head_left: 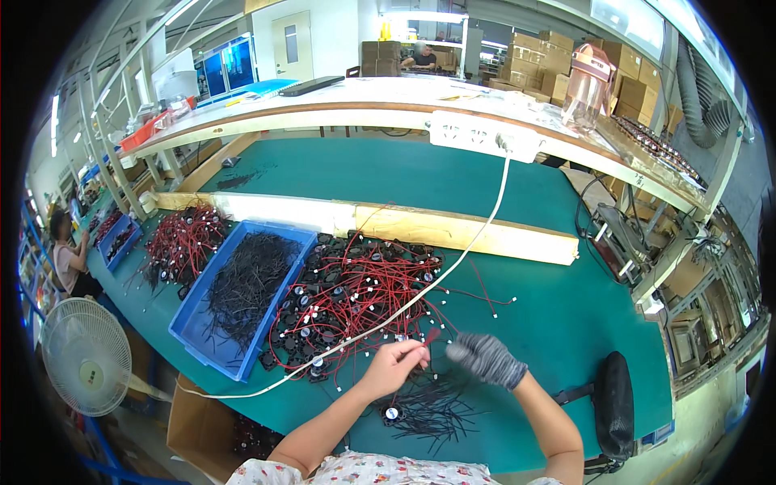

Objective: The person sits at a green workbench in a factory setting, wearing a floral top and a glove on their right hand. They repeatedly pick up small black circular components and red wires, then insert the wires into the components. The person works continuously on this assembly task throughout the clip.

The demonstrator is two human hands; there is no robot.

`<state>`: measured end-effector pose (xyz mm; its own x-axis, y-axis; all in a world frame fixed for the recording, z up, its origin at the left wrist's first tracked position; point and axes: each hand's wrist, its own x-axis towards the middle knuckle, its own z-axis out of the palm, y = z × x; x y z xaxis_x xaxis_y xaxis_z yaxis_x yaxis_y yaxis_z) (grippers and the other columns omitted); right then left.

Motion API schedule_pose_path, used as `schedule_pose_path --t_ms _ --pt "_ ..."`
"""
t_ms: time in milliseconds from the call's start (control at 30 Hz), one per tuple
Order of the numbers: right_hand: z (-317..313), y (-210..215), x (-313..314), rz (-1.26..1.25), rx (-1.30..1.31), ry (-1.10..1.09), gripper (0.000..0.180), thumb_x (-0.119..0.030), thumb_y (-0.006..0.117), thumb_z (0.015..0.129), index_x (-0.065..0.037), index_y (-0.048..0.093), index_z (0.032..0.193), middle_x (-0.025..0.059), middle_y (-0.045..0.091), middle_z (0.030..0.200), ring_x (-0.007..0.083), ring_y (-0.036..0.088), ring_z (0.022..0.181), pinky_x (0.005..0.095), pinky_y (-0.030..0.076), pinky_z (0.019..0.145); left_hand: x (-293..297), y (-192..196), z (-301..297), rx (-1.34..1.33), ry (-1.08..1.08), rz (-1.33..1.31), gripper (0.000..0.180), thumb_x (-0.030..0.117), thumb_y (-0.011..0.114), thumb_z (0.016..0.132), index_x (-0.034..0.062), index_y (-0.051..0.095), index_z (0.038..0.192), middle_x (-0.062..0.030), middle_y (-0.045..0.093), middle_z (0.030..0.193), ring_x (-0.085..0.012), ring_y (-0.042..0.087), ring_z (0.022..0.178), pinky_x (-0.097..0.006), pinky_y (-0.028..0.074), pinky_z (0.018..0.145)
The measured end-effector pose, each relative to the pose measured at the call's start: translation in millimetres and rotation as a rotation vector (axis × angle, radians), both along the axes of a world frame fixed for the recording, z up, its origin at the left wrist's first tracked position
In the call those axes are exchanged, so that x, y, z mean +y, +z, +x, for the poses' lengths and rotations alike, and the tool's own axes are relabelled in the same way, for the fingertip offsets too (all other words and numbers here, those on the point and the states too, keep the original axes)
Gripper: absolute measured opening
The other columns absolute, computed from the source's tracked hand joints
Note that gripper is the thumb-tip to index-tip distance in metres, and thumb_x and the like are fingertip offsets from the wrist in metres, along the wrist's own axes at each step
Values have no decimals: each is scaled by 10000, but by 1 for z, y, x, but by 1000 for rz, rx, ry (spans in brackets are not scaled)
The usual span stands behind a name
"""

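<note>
My bare left hand (396, 368) is closed in a pinch on a folded bundle of red wires (432, 334). Just right of it, my right hand (489, 360) wears a grey knitted glove; its fingertips are smeared by motion, so its grip cannot be read. Below both hands lies a loose spread of thin black strips (432, 412), resembling cable ties. Among them sits a small black fan (392, 414) with a pale round label. Beyond my left hand is a heap of small black fans with red wires (356, 283) and white connectors.
A blue tray (190, 327) of black strips stands left of the heap, with another wired pile (186, 242) beyond. A white cable (388, 322) crosses the bench from a power strip (477, 136). A wooden beam (469, 234) bounds the back; a black padded object (614, 404) stands right.
</note>
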<state>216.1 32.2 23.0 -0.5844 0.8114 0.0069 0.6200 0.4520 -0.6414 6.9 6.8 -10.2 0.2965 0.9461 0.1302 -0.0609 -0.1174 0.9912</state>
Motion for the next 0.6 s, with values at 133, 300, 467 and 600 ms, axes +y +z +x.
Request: schedule_pose_path --t_ms 133,300,467,600 --pt "-13 1 -48 -15 -325 233 364 -406 523 827 -82 587 981 157 550 1003 312 521 982 423 420 854 8 0 -6 -77 116 -10 192 109 457 907 -23 583 845 -31 577 765 -92 547 732 -229 440 703" --pt "-20 -37 -56 73 -374 231 289 -327 529 813 -121 585 1008 135 539 1001 297 528 959 418 429 842 4 -1 -2 -124 95 -35 195 120 459 909 -20 584 857 -30 576 768 -93 546 739 -229 439 704" --pt "-15 -24 -48 135 -312 252 237 -298 526 814 -115 612 937 103 558 964 292 540 922 405 450 784 3 -1 -6 -107 96 -22 197 126 464 909 -22 587 863 -32 576 770 -98 548 743 -234 442 706" --pt "-4 -15 -38 153 -292 210 220 -295 526 814 -110 624 882 93 584 938 287 548 904 409 454 753 2 -2 -5 -43 52 -8 197 113 469 901 -28 596 851 -38 589 773 -100 552 736 -239 447 696"
